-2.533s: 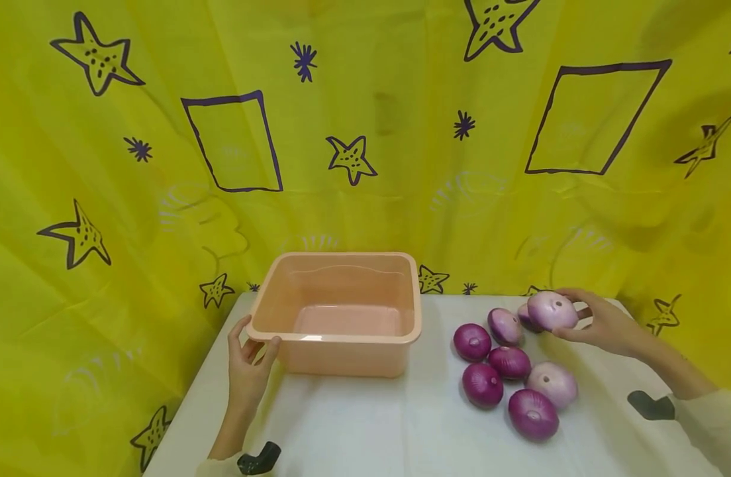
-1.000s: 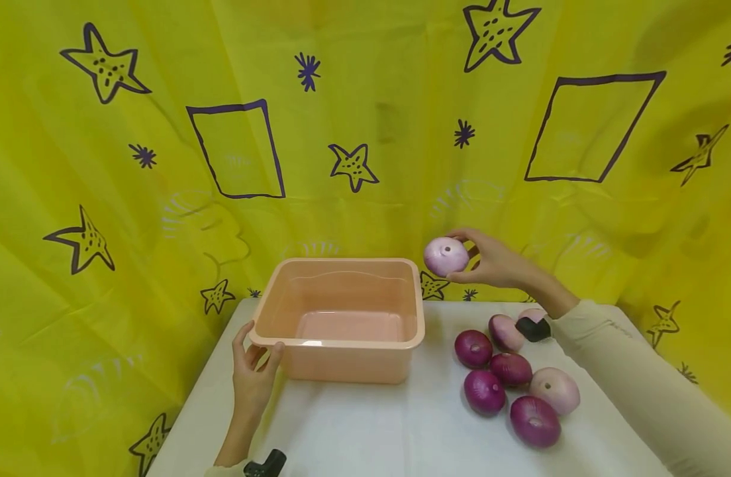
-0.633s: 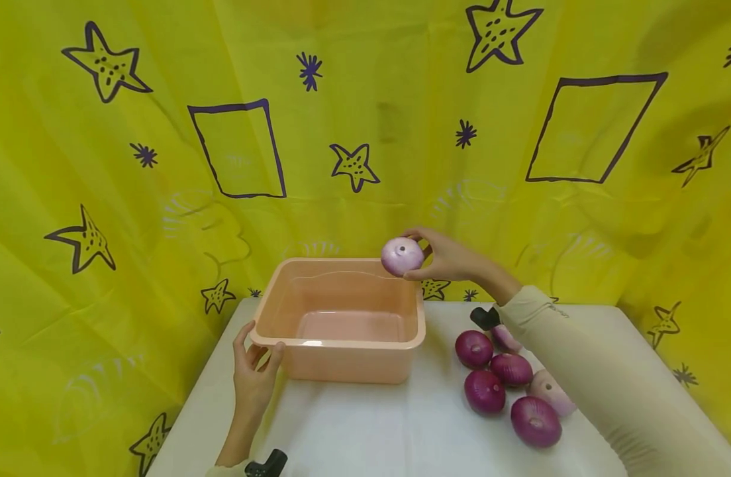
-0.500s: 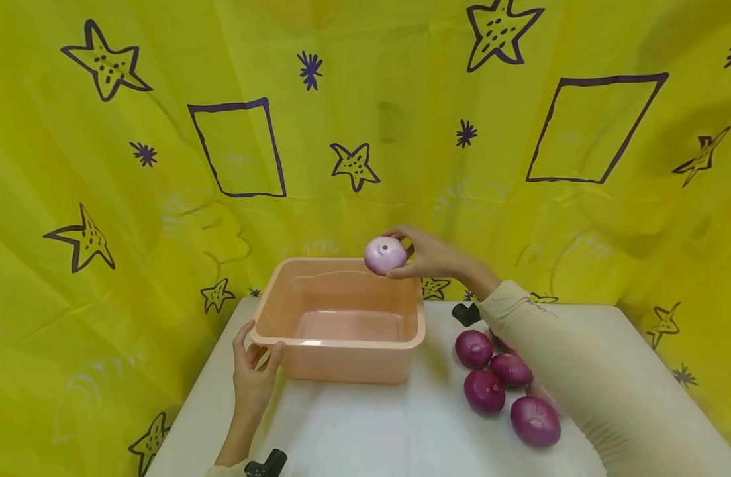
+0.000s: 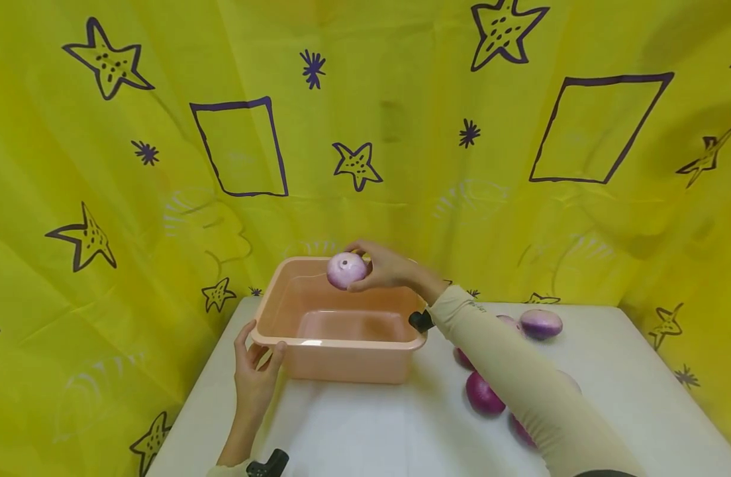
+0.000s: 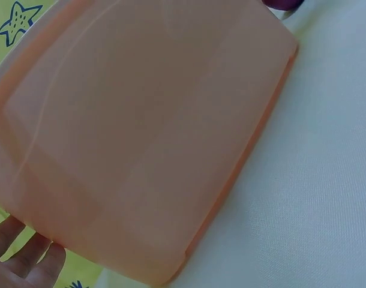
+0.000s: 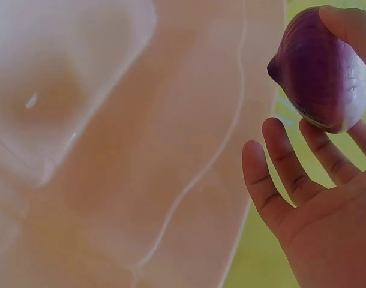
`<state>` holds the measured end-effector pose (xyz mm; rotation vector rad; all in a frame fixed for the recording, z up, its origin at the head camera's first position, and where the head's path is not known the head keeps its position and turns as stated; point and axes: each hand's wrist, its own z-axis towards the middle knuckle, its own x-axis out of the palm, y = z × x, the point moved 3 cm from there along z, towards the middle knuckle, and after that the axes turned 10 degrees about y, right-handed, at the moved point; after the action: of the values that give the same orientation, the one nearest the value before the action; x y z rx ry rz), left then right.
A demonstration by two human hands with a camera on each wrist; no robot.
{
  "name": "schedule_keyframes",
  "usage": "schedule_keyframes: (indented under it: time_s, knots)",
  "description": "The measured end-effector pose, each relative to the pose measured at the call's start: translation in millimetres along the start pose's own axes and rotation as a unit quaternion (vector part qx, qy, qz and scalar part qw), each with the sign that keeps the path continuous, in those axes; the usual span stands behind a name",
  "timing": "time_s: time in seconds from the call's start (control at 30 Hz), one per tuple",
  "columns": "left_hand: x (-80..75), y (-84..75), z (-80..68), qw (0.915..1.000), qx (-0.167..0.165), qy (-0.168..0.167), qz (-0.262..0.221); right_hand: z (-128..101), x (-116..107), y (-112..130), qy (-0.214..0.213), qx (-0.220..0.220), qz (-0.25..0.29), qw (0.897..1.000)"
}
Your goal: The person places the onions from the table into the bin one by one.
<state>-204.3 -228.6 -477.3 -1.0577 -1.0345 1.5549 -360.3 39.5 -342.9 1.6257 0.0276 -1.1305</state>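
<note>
Pale purple onion (image 5: 345, 270), held in the right hand (image 5: 385, 267), has moved from the pile to above the tub (image 5: 339, 347); left hand (image 5: 253, 372) grips its corner.

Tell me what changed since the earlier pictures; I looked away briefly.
The right hand lifted the pale purple onion from the pile and carried it leftward over the peach plastic tub. The left hand stayed gripping the tub's corner; the tub did not move.
</note>
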Motion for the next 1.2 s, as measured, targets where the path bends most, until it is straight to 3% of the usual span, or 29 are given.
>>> schedule_keyframes:
  time_s: [0.27, 0.6, 0.73, 1.0, 1.2]
  knots:
    - [3.9, -1.8, -0.1, 1.0000, -0.001, 0.007, -0.001, 5.6, 11.3, -3.4, 0.027, 0.009, -0.027, 0.999]
    - [5.6, -2.6, 0.4, 1.0000, 0.001, 0.003, 0.004, 2.1, 18.9, -5.2, 0.052, 0.027, -0.010, 0.998]
    - [4.7, -1.6, 0.8, 1.0000, -0.002, 0.002, 0.006, 1.8, 17.9, -4.9, 0.059, 0.037, -0.029, 0.997]
    - [1.5, -1.2, -1.5, 1.0000, -0.004, 0.002, 0.002, 1.8, 10.5, -0.1, 0.053, 0.043, -0.033, 0.997]
    - [0.9, -1.7, -1.5, 0.9999, -0.010, 0.001, 0.002, -9.1, -6.6, 7.5, 0.025, 0.009, -0.036, 0.999]
